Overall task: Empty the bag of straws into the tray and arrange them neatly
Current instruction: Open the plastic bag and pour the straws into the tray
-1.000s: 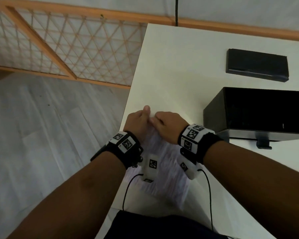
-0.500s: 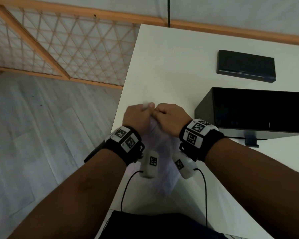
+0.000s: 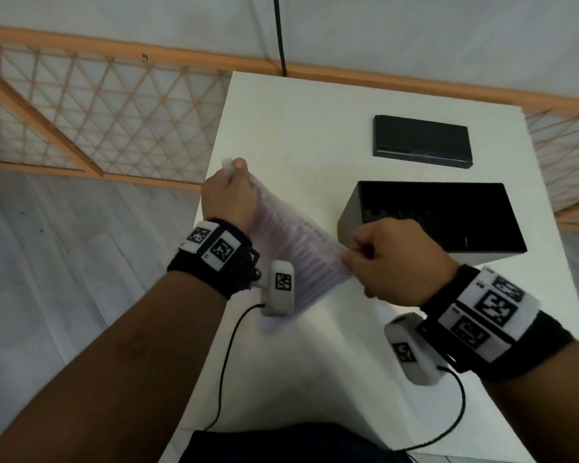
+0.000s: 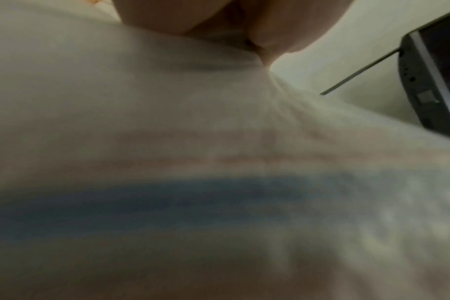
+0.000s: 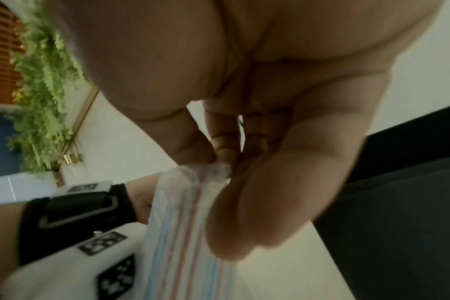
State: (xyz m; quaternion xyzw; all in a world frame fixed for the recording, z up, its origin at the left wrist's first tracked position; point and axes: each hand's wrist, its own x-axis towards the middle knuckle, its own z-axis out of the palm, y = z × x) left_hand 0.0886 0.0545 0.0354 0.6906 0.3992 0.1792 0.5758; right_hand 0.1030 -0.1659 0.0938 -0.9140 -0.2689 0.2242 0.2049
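Note:
A clear plastic bag of striped straws (image 3: pixel 291 242) is stretched in the air between my two hands, above the white table's left edge. My left hand (image 3: pixel 229 192) pinches one top corner, held up and to the left. My right hand (image 3: pixel 381 259) pinches the other corner, lower and to the right, just in front of the black tray (image 3: pixel 428 218). In the right wrist view the thumb and fingers (image 5: pixel 219 154) squeeze the crumpled bag mouth (image 5: pixel 208 172), with red and blue straws (image 5: pixel 183 233) below. The left wrist view is filled by the blurred bag (image 4: pixel 219 162).
The open black tray stands on the white table (image 3: pixel 281 128) at the right of the bag. A flat black lid or box (image 3: pixel 422 142) lies behind it. The table's left edge drops to grey floor (image 3: pixel 64 262); a wooden lattice screen (image 3: pixel 97 111) stands beyond.
My hands, which were together at the bag's top, have pulled apart: the left went up and left, the right went down and right toward the tray, stretching the bag between them.

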